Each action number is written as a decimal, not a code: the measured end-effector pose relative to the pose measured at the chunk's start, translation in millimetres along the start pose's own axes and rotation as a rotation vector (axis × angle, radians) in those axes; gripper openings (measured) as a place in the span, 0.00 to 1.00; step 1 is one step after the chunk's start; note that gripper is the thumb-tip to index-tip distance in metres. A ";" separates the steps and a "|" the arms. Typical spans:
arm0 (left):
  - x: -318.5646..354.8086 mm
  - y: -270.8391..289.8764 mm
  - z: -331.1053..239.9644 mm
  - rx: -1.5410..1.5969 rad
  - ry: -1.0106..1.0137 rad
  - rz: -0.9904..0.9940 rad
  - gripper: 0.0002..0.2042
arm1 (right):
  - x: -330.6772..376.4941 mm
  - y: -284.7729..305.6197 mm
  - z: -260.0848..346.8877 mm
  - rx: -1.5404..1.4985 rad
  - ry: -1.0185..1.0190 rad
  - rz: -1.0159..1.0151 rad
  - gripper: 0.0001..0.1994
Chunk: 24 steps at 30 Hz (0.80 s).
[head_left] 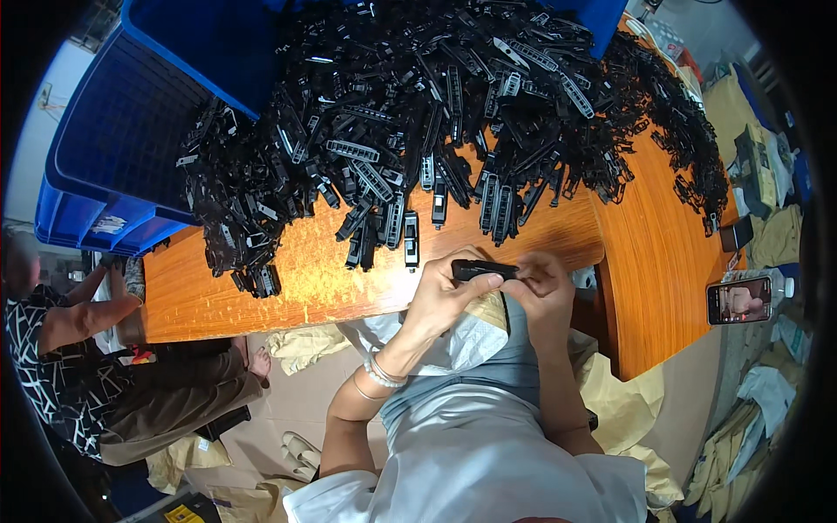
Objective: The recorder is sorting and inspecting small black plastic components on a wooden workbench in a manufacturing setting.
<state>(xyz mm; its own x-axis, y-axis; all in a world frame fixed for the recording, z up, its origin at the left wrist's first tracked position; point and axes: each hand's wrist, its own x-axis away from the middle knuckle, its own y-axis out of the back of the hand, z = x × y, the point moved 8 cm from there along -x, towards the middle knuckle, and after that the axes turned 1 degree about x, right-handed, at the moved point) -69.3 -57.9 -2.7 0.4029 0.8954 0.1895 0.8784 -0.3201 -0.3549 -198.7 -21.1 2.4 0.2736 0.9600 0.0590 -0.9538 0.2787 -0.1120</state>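
My left hand [438,295] is closed round a long black plastic part [481,269], held level above my lap just off the table's near edge. Its thumb presses along the part's near side. At the part's right end my right hand [545,289] has its fingers drawn together in a pinch; what lies between those fingertips is too small to make out. Beyond my hands a big heap of similar black plastic parts [384,113] covers the far side of the table, some with grey ladder-like strips. One loose part [411,241] lies at the heap's near edge.
Blue crates [113,196] stand at the left of the wooden table [305,279]. A phone [739,301] is propped at the right. Another person's arm [91,318] shows at the far left. Brown paper or cloth sacks [619,401] lie on the floor.
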 end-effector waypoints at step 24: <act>8.9 66.5 -17.3 -0.135 -0.145 -0.335 0.11 | 3.4 5.0 -24.6 -0.133 -0.169 0.116 0.10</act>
<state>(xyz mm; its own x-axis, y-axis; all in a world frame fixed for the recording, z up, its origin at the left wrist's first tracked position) -2.9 -76.6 -8.8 0.0560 0.9886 0.1401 0.9849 -0.0317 -0.1700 -199.5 -15.9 -22.3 0.1281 0.9709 0.2022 -0.9498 0.1788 -0.2566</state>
